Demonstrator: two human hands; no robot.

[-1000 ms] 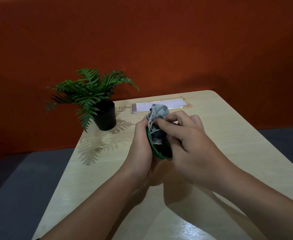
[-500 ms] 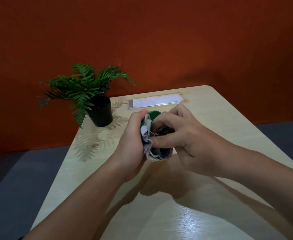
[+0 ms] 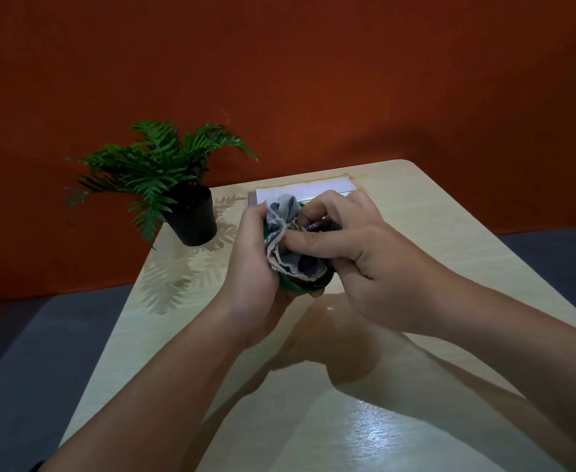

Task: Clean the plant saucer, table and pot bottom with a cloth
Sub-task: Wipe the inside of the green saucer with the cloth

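Turning the green saucer a bit further in my left hand, above the worktop and right of the potted plant, my right hand presses the cloth inside, so the saucer seems nearly wiped.

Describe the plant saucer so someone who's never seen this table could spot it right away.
Start at the pale wooden table against the orange wall, then look at the two hands raised above its middle. The plant saucer is the small green dish gripped in the left hand, with a grey cloth bunched into it; the black pot stands apart.
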